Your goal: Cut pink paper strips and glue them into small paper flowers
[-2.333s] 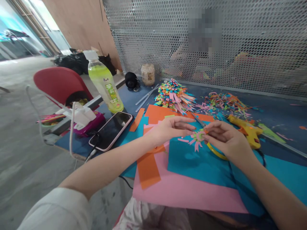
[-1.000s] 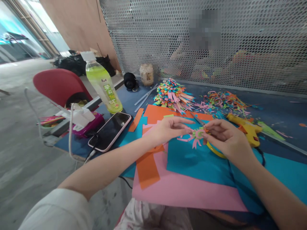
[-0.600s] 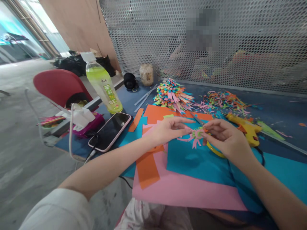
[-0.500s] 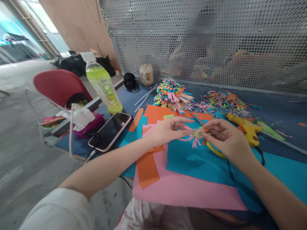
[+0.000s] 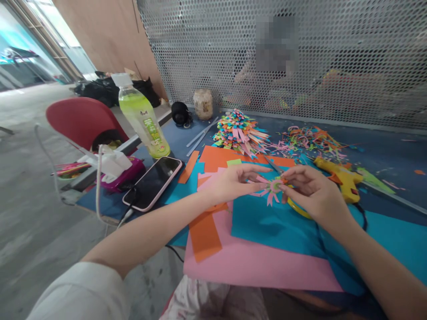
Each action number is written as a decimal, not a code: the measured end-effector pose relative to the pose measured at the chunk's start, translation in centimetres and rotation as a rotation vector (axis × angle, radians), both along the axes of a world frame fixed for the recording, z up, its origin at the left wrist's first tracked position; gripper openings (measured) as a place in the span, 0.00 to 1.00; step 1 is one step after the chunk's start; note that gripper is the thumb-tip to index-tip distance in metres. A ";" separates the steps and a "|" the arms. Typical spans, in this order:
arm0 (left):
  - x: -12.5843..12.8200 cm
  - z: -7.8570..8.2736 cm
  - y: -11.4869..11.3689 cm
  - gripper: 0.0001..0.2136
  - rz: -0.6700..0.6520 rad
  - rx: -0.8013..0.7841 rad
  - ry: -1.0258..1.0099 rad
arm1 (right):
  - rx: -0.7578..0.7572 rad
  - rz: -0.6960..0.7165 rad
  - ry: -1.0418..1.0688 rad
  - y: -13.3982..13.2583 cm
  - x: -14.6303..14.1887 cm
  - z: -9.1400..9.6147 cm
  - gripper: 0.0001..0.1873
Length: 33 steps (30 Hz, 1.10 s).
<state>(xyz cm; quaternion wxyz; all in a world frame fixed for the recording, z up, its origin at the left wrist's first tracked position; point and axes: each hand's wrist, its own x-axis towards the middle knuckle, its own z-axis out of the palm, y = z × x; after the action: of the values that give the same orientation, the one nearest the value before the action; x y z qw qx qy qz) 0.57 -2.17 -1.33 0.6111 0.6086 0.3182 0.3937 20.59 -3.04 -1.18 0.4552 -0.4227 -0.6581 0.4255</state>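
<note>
A small paper flower (image 5: 272,189) with pink fringed petals and a green centre hangs just above the teal paper sheet (image 5: 276,226). My right hand (image 5: 312,193) pinches its right side between thumb and fingers. My left hand (image 5: 231,182) meets it from the left, fingertips on a pink petal strip, the index finger stretched out above. Under both hands lie a pink sheet (image 5: 253,264) and orange sheets (image 5: 216,158).
A yellow glue gun (image 5: 338,178) lies right of my hands, with scissors' yellow handle (image 5: 295,208) beneath the right hand. A finished multicoloured paper pile (image 5: 240,131), paper scraps (image 5: 310,140), a phone (image 5: 153,181), a green drink bottle (image 5: 142,118) and a jar (image 5: 203,103) stand around. A perforated metal screen (image 5: 333,58) backs the table; a red chair (image 5: 83,120) is left.
The flower has risen slightly and turned between my fingers. My left fingertips have closed onto a pink petal strip. Both hands stay in about the same place.
</note>
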 end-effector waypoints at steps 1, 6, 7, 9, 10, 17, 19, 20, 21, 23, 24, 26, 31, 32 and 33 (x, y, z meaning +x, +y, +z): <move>0.0 0.0 0.0 0.19 -0.003 -0.007 0.000 | -0.004 -0.003 0.005 0.0 0.0 0.0 0.13; -0.1 0.0 0.1 0.19 -0.007 0.011 0.040 | -0.012 -0.004 0.020 -0.1 -0.1 0.2 0.15; -0.1 -0.1 0.1 0.19 -0.010 0.015 0.044 | -0.013 -0.011 0.021 -0.1 -0.1 0.2 0.15; -0.2 -0.3 0.2 0.20 -0.022 0.009 0.039 | -0.015 -0.026 0.025 0.0 -0.1 0.1 0.16; -0.2 -0.3 0.2 0.20 -0.025 -0.001 0.035 | -0.015 -0.030 0.027 0.0 -0.1 0.1 0.16; 0.0 0.2 -0.1 0.19 0.001 -0.075 0.033 | -0.040 -0.030 0.020 0.1 0.1 0.0 0.16; 0.1 0.5 -0.3 0.19 0.011 -0.105 0.036 | -0.050 -0.023 0.019 0.2 0.1 0.0 0.16; 0.1 0.6 -0.4 0.19 0.012 -0.111 0.040 | -0.054 -0.019 0.021 0.2 0.1 -0.1 0.16; 0.1 0.7 -0.4 0.19 0.009 -0.112 0.042 | -0.060 -0.012 0.024 0.3 0.1 -0.1 0.17; 0.2 0.7 -0.5 0.19 -0.001 -0.093 0.038 | -0.078 0.006 0.035 0.4 0.2 0.0 0.17; 0.2 0.7 -0.4 0.19 -0.002 -0.080 0.032 | -0.089 0.016 0.038 0.5 0.3 0.0 0.17; 0.1 0.6 -0.4 0.19 0.019 -0.055 0.014 | -0.097 0.026 0.031 0.5 0.4 0.2 0.17; -0.1 0.7 -0.1 0.23 0.120 -0.064 -0.025 | 0.021 -0.017 -0.029 0.2 0.4 0.9 0.13; -0.2 0.8 0.0 0.23 0.145 -0.071 -0.025 | 0.047 -0.018 -0.036 0.0 0.4 1.0 0.12; -0.2 0.8 0.0 0.23 0.177 -0.078 -0.020 | 0.078 -0.011 -0.041 -0.1 0.4 1.2 0.10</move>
<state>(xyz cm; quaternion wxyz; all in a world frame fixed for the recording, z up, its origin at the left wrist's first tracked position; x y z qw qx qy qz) 0.37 -2.16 -0.54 0.6004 0.5499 0.3798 0.4392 20.99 -3.09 -0.03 0.4602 -0.4165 -0.6811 0.3883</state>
